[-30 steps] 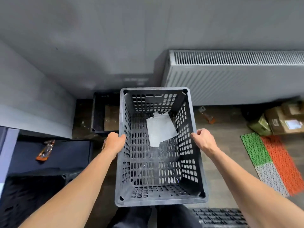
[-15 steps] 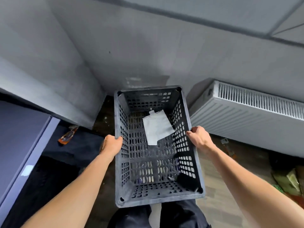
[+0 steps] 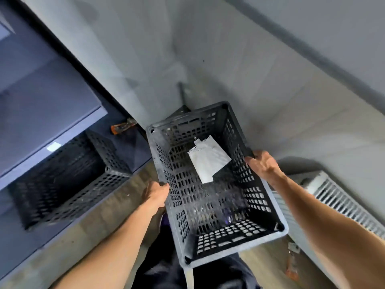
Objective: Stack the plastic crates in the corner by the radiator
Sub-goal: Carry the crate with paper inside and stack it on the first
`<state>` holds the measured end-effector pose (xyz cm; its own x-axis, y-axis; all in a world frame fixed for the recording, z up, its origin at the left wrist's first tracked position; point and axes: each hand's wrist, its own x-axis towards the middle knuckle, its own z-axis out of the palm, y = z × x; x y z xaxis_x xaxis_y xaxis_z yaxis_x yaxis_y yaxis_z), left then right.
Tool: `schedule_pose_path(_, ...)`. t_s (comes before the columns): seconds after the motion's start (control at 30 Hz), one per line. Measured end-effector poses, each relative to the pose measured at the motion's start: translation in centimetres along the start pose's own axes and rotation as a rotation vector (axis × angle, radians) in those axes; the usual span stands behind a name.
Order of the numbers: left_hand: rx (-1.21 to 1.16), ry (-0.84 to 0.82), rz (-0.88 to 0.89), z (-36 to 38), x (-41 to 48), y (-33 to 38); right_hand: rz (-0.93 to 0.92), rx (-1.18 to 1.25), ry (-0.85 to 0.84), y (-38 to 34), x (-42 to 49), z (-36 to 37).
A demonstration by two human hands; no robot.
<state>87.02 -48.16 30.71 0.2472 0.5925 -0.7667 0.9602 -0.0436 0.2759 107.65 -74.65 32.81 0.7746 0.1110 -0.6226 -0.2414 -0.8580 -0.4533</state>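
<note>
I hold a dark grey perforated plastic crate [image 3: 258, 207] in the air in front of me, tilted, its far end toward the wall corner. My left hand [image 3: 155, 195] grips its left long rim and my right hand [image 3: 263, 163] grips its right long rim. A white slip of paper [image 3: 208, 159] lies inside on the crate's bottom. A white radiator [image 3: 341, 205] runs along the wall at the right. A second dark perforated crate [image 3: 68, 180] lies at the left by a blue-grey cabinet.
The blue-grey cabinet [image 3: 41, 105] fills the left side. An orange tool [image 3: 123, 126] lies on a dark surface beyond the left crate. Small orange bits [image 3: 291, 268] lie on the wooden floor under the radiator. Grey walls meet in a corner behind the crate.
The view has swung left and tilted. The radiator has slid to the lower right and the cabinet and left crate have come into view. Both hands keep their grip on the crate.
</note>
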Motion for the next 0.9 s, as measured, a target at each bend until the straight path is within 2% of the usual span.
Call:
schedule_pose_path(0.3, -0.146, -0.032, -0.148, 3.9, -0.5, 0.6, -0.038, -0.172, -0.109, -3.7, 6.2, -1.2)
schedule_pose_path(0.9, -0.080, -0.083, -0.149, 5.2, 8.0, 4.6, -0.055, -0.213, -0.130, -6.3, 16.0, 2.0)
